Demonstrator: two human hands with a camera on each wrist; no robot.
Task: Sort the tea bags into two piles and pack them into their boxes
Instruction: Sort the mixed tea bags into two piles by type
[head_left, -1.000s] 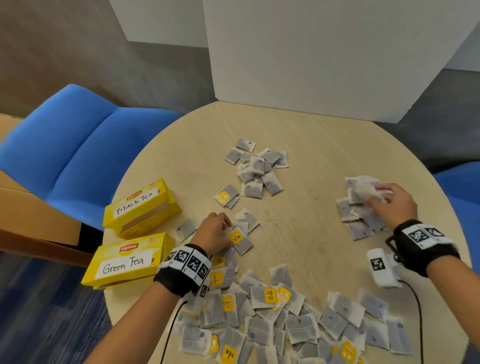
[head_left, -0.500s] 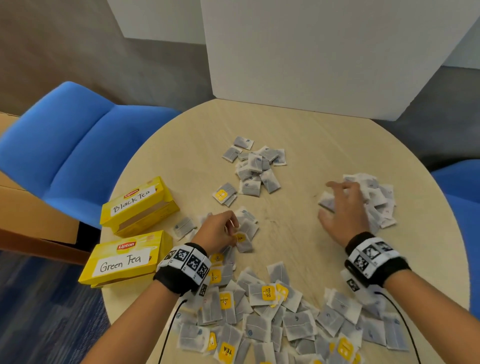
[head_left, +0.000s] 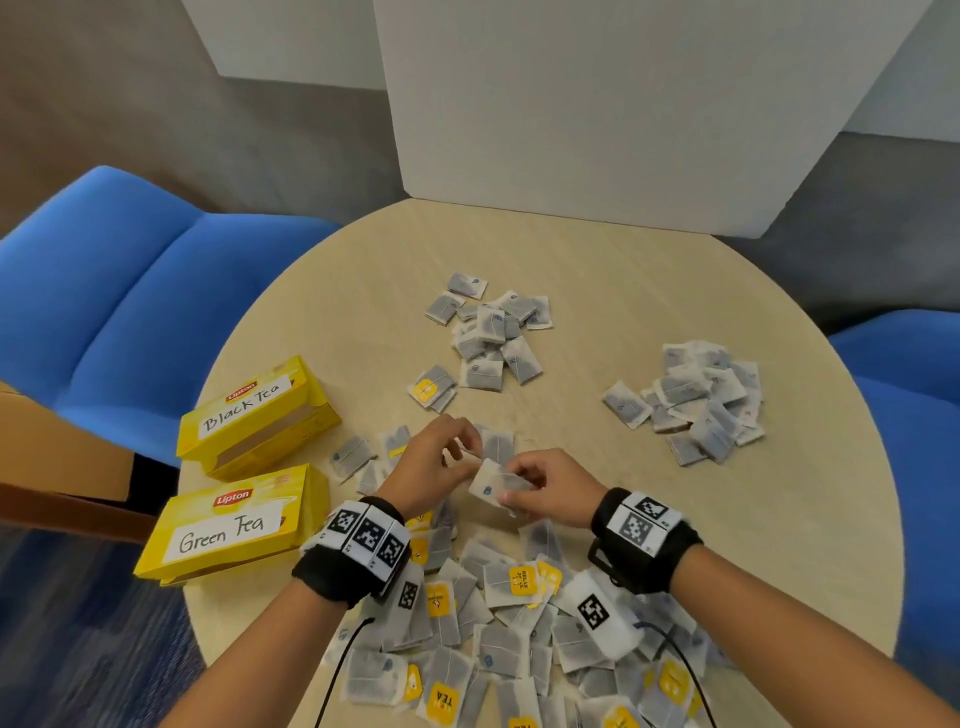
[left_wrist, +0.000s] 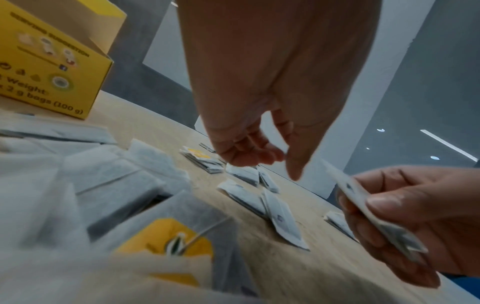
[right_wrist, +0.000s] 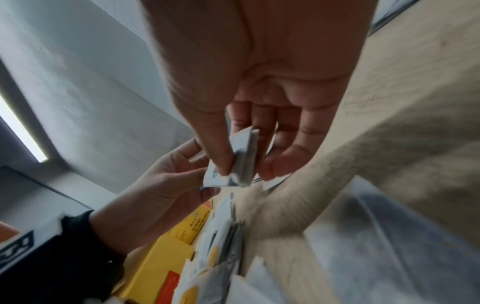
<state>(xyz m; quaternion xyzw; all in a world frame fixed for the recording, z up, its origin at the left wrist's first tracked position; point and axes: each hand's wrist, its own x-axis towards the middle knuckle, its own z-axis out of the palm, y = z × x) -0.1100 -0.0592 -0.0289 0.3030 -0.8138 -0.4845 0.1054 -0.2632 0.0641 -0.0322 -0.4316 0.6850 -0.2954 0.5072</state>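
My right hand (head_left: 511, 491) pinches a white tea bag (head_left: 488, 480) just above the table's middle; the right wrist view shows thumb and fingers (right_wrist: 241, 164) round the tea bag (right_wrist: 241, 152). My left hand (head_left: 457, 452) hovers beside it with loosely curled fingers (left_wrist: 249, 158) and nothing between them. A sorted pile (head_left: 493, 338) lies at the far centre, another pile (head_left: 701, 405) at the right. The mixed heap (head_left: 519, 623) spreads under my wrists. The yellow Black Tea box (head_left: 249, 410) and Green Tea box (head_left: 228, 525) stand at the left edge, flaps open.
The round wooden table (head_left: 597, 270) is backed by a white panel (head_left: 623, 104). Blue chairs stand at the left (head_left: 130, 291) and right (head_left: 904, 374). A brown cardboard box (head_left: 52, 452) sits beyond the left edge. Cables trail from both wrists over the heap.
My right hand left the right pile and came to the centre, where it now holds a tea bag. My left hand lifted off the heap toward it.
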